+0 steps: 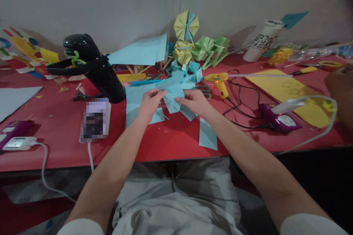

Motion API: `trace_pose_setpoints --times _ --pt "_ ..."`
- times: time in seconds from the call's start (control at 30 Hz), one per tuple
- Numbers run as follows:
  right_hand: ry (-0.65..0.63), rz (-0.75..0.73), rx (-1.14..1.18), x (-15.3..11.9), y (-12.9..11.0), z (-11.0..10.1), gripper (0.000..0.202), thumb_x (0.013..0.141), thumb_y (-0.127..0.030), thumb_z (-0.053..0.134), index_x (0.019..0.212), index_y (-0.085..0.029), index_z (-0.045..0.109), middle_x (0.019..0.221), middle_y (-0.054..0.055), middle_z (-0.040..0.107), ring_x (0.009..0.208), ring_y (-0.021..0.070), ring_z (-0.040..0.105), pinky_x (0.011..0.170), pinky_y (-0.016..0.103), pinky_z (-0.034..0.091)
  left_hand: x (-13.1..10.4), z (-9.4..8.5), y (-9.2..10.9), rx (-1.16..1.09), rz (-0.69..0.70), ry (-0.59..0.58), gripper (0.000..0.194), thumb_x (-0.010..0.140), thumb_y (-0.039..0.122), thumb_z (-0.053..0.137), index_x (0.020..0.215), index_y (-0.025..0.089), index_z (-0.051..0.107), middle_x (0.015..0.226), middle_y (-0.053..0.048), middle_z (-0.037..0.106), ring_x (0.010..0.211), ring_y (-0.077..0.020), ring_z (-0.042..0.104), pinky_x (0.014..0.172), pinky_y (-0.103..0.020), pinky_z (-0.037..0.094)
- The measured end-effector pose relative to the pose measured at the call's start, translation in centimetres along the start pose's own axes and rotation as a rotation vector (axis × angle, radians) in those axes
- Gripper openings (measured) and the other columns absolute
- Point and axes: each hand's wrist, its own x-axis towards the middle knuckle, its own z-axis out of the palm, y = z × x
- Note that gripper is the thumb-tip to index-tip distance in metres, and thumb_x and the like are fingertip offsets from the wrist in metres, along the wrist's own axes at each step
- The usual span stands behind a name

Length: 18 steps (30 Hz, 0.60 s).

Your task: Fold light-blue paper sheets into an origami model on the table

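A folded light-blue paper piece (173, 97) is held up over the table between both hands. My left hand (151, 101) pinches its left edge between thumb and fingers. On the right side, my right hand (194, 100) grips the same piece, thumb on its front. Beneath and around it are blue paper sheets (134, 99) and small blue squares (157, 116). One blue rectangle (208, 136) lies near the front edge. More folded blue pieces (193, 68) are heaped just behind the hands.
A black bottle (109, 80) and a phone (96, 119) stand left. A yellow glue gun (219, 82) with a black cord, a purple power strip (281, 119) and a yellow sheet (286, 95) lie right. Another person's hand (342, 88) is at the right edge. Paper fans (186, 25) stand behind.
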Motion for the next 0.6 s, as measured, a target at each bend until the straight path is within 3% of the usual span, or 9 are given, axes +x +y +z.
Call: trace_pose_setpoints --times 0.3,0.6 --pt "0.018 -0.020 -0.046 0.07 0.02 0.06 0.035 0.073 -0.052 0.070 0.074 -0.017 0.066 0.067 0.002 0.060 0.069 0.0174 0.054 0.056 0.028 0.041 0.43 -0.40 -0.99 0.031 0.133 0.041 0.042 0.062 0.036 0.082 0.060 0.020 0.043 0.054 0.006 0.042 0.057 -0.0101 0.051 0.062 -0.027 0.050" --pt "-0.001 -0.025 -0.007 -0.02 -0.34 0.05 0.034 0.073 -0.051 0.070 0.070 -0.018 0.066 0.067 0.002 0.060 0.068 0.0167 0.054 0.058 0.028 0.042 0.61 -0.56 -0.84 -0.047 0.142 0.025 0.031 0.067 0.032 0.075 0.066 0.019 0.047 0.061 0.003 0.053 0.061 -0.0107 0.056 0.066 -0.028 0.054"
